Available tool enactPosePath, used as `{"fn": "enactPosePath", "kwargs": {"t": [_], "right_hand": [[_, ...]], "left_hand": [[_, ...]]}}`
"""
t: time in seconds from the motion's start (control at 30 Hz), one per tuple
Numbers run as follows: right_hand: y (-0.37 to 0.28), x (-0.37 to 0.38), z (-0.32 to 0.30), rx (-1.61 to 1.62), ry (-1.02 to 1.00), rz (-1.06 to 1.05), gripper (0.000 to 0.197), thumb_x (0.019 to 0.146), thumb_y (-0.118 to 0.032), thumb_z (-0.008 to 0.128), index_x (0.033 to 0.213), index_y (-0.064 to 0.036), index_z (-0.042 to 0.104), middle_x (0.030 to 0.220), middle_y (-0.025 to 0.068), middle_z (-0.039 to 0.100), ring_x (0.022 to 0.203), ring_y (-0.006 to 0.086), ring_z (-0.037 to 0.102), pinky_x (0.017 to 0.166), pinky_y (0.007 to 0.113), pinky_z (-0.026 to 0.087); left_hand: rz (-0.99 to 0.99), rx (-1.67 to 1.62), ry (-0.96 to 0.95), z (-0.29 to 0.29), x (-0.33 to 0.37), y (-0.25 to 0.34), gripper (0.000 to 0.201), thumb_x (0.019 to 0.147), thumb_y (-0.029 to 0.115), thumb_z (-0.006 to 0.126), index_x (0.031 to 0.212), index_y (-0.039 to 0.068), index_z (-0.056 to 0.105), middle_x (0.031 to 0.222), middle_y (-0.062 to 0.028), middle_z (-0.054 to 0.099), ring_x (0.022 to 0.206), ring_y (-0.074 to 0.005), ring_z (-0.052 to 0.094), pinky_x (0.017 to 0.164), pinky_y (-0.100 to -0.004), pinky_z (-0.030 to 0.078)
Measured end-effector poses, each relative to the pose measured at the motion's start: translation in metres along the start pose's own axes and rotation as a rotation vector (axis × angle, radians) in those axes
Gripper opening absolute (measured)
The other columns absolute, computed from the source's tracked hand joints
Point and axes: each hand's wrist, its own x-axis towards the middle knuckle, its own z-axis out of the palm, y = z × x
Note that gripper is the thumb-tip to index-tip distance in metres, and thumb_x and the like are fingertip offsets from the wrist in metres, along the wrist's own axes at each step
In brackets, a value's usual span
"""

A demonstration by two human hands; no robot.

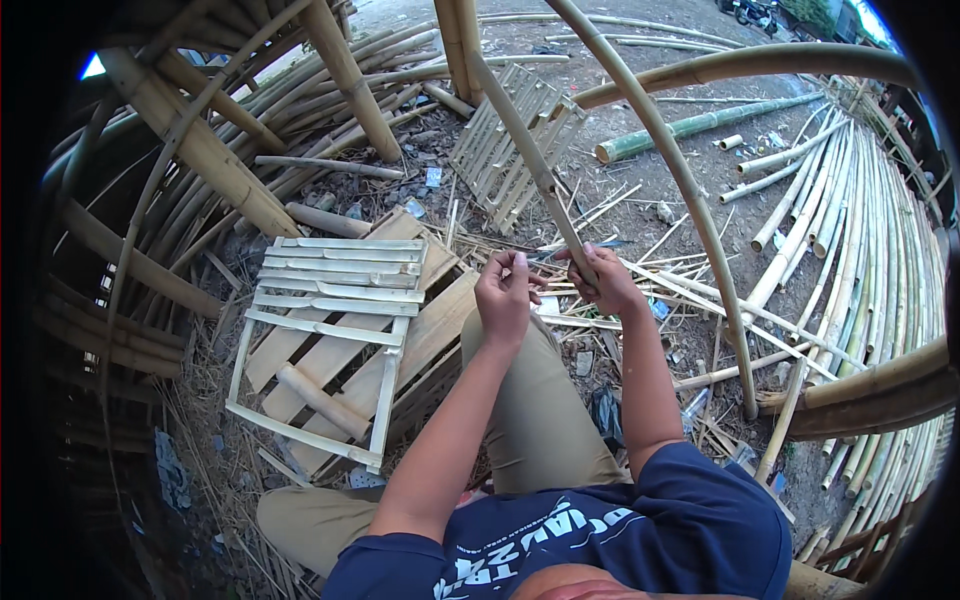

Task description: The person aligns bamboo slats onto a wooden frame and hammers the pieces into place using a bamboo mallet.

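Over my lap, my right hand (600, 280) is wrapped round the lower end of a long bamboo strip (522, 140), which slants up and away to the left. Beside it, a little to the left, my left hand (505, 300) has its fingers curled together with the thumb up. Whether anything small sits in those fingers is hidden. To the left, a slatted bamboo frame (335, 328) lies on a wooden plank platform (440, 320), its crosspieces bunched at the far end. A short round bamboo piece (322, 402) rests on the planks within the frame.
Another slatted bamboo panel (515, 150) lies ahead on the ground. Many bamboo poles (850, 210) fan out at the right, with a thick green pole (705, 127) farther off. Bamboo posts (350, 85) stand at the left. A curved pole (690, 190) arches on my right. Splinters litter the ground.
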Motion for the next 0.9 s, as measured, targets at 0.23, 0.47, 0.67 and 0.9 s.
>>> {"fn": "enactPosePath", "kwargs": {"t": [0.23, 0.47, 0.67, 0.9], "right_hand": [[-0.025, -0.002, 0.061, -0.272, -0.024, -0.225, 0.026, 0.101, -0.022, 0.076, 0.115, -0.0001, 0.07, 0.079, -0.0049, 0.061, 0.062, 0.0022, 0.049, 0.054, 0.022, 0.037], [-0.035, 0.021, 0.165, -0.454, -0.239, -0.273, 0.029, 0.1, -0.024, 0.076, 0.114, 0.002, 0.072, 0.087, -0.0014, 0.07, 0.075, 0.0058, 0.057, 0.065, 0.026, 0.046], [0.002, 0.048, 0.292, -0.696, -0.416, -0.228, 0.054, 0.092, -0.029, 0.083, 0.13, 0.0051, 0.065, 0.104, 0.014, 0.075, 0.096, 0.0228, 0.069, 0.087, 0.038, 0.055], [0.09, 0.065, 0.354, -1.011, -0.594, -0.239, 0.049, 0.096, -0.028, 0.075, 0.129, 0.007, 0.064, 0.118, 0.029, 0.072, 0.112, 0.0398, 0.07, 0.099, 0.045, 0.053]], "left_hand": [[0.053, 0.204, -0.108, -0.119, -0.024, 0.089, 0.02, 0.107, 0.02, 0.066, 0.112, 0.001, 0.066, 0.094, -0.0061, 0.071, 0.087, -0.0158, 0.076, 0.058, -0.0259, 0.058], [0.093, 0.752, -0.043, -0.26, -0.055, 0.166, 0.02, 0.104, 0.021, 0.068, 0.109, 0.001, 0.07, 0.095, -0.0069, 0.076, 0.09, -0.0135, 0.073, 0.077, -0.0303, 0.058], [-0.146, 0.686, 0.129, -0.356, -0.086, 0.181, 0.022, 0.1, 0.023, 0.072, 0.107, 0.002, 0.073, 0.095, -0.0065, 0.076, 0.086, -0.0114, 0.069, 0.078, -0.0305, 0.057], [-0.3, 1.104, 0.114, -0.391, -0.103, 0.193, 0.024, 0.093, 0.019, 0.076, 0.107, 0.0, 0.075, 0.104, -0.0165, 0.078, 0.098, -0.0279, 0.075, 0.09, -0.0409, 0.058]]}}
